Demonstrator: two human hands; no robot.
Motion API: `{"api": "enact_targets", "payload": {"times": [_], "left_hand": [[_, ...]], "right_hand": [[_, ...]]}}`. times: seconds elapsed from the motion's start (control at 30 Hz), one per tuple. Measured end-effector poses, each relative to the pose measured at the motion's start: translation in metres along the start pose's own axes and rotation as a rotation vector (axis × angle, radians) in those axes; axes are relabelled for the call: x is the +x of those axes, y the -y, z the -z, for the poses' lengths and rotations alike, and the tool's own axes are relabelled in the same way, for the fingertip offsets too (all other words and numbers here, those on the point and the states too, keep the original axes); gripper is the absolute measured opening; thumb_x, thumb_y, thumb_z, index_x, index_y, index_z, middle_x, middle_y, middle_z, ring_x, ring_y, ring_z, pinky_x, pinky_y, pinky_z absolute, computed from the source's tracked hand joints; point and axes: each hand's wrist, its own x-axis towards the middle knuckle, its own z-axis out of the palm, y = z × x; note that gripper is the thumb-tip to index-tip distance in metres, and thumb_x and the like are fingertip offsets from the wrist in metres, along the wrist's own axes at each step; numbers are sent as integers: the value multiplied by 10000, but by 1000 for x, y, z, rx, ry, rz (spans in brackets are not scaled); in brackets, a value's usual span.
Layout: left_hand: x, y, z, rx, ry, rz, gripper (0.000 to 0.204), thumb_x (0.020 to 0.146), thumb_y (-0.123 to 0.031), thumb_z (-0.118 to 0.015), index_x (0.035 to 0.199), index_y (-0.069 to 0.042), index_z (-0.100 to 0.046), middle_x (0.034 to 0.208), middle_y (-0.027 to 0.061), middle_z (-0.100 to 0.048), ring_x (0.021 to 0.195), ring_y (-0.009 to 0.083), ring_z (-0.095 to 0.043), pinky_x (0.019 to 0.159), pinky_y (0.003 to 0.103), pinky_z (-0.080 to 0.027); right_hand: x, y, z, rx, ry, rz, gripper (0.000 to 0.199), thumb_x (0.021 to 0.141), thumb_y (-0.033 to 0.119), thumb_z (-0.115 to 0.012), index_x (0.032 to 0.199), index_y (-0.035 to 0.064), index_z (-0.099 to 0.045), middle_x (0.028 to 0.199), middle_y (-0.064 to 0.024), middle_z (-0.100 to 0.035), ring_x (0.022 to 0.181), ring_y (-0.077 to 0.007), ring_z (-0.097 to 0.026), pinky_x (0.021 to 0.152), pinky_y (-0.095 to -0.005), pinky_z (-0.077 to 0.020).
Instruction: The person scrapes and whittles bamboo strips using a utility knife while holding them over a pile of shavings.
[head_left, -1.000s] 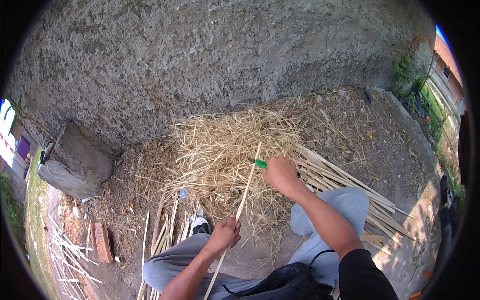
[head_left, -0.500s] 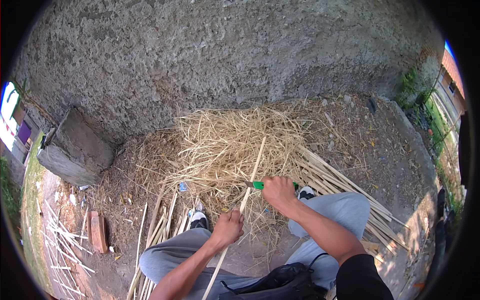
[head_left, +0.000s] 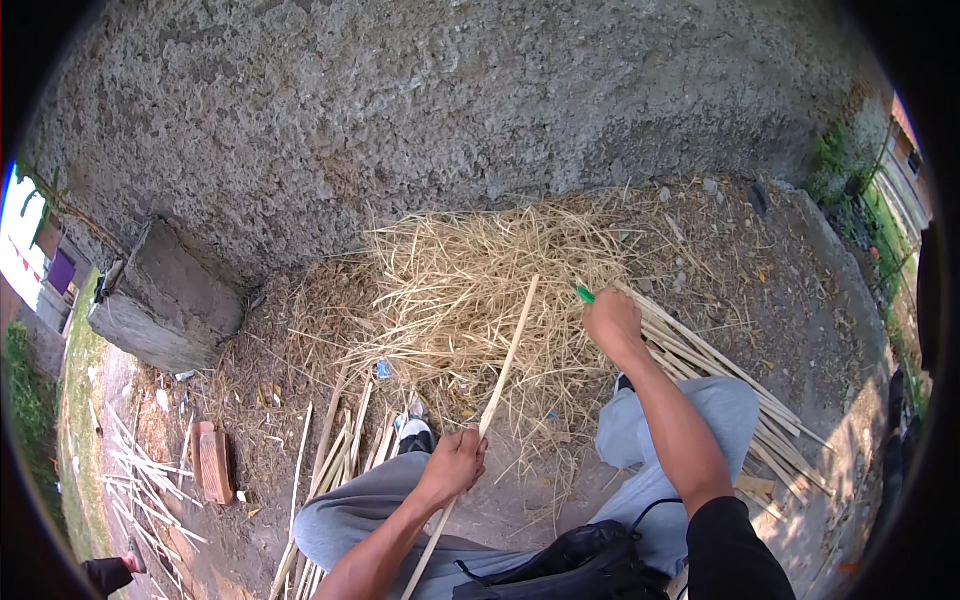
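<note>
The left hand (head_left: pixel 455 465) grips a long stick (head_left: pixel 500 375) slanting over the straw pile (head_left: pixel 470 290). The right hand (head_left: pixel 612 322), at the pile's right edge, clasps a green-handled tool (head_left: pixel 585 295). Split sticks (head_left: pixel 720 365) lie right of the pile, a concrete block (head_left: pixel 165 300) left, a wall (head_left: pixel 450 110) behind.

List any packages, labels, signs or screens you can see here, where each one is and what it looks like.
No signs, screens or readable labels show.
Small blue scrap, possibly a wrapper: on the dirt at the near edge of the straw pile, left of the long stick; crumpled, blue and whitish, too small to tell more.
Black bag: in the person's lap at the bottom edge; no label shows on it.
</note>
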Motion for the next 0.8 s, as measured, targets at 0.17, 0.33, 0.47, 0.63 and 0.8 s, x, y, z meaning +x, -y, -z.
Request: {"api": "enact_targets", "payload": {"times": [0.17,0.33,0.47,0.63,0.8], "left_hand": [[25,3,0,-187,-35,-51,399,1033,-356,-359,796,-62,-488,523,-13,-390,364,92,-344,328,269,-286],[25,-10,-10,-230,0,-61,371,1021,-311,-344,749,-74,-429,521,-19,-328,362,93,-288,333,271,-236],[32,-1,-9,-218,11,-91,391,1032,-337,-355,774,-67,-470,523,-17,-377,359,87,-331,323,267,-251],[28,-9,-13,-276,75,-52,378,1031,-339,-352,771,-82,-444,525,-24,-343,367,83,-312,325,264,-235],[12,-23,-13,-440,297,104,370,1034,-351,-320,760,-112,-388,528,-37,-289,374,80,-242,325,256,-198]], "right_hand": [[-50,56,22,65,85,299,216,850,158,-623,892,-42,-693,774,-226,-678,742,-392,-679,727,-494,-518],[-70,53,2,20,167,515,173,839,133,-612,828,-23,-685,635,-196,-649,598,-320,-670,572,-436,-492],[-81,48,1,-2,199,548,159,818,116,-614,824,-28,-679,629,-200,-647,592,-323,-671,576,-448,-503],[-88,46,-4,21,151,606,138,795,78,-582,791,-26,-673,619,-209,-646,573,-332,-675,547,-469,-517],[-77,38,-16,18,27,561,154,802,50,-540,782,-28,-670,594,-212,-637,537,-322,-667,476,-450,-498]]}}
